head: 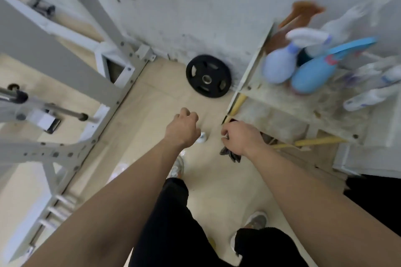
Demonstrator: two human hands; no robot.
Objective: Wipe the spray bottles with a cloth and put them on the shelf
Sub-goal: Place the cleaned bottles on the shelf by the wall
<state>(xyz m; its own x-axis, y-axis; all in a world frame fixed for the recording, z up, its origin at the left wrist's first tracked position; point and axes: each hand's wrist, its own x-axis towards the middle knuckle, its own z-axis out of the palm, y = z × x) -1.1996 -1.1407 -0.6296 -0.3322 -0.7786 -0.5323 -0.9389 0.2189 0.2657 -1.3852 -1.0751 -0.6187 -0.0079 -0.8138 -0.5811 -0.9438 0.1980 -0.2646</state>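
1. Spray bottles stood grouped on top of the shelf to my right. A lavender one was against a blue bottle, and paler ones were blurred beyond them. I judged they were parked there as finished pieces.
2. My right hand hung just off the shelf's near corner. Its fingers were pinched round a dark cloth that drooped below the palm, which I took as kept ready for wiping.
3. My left hand hovered beside it over the floor with its fingers curled. A small white thing showed at its edge, and I could not tell whether the fingers held it.
4. A black weight plate leaned at the wall, well apart from both hands.
5. No brand or writing could be read, as the bottle labels were smeared by blur.
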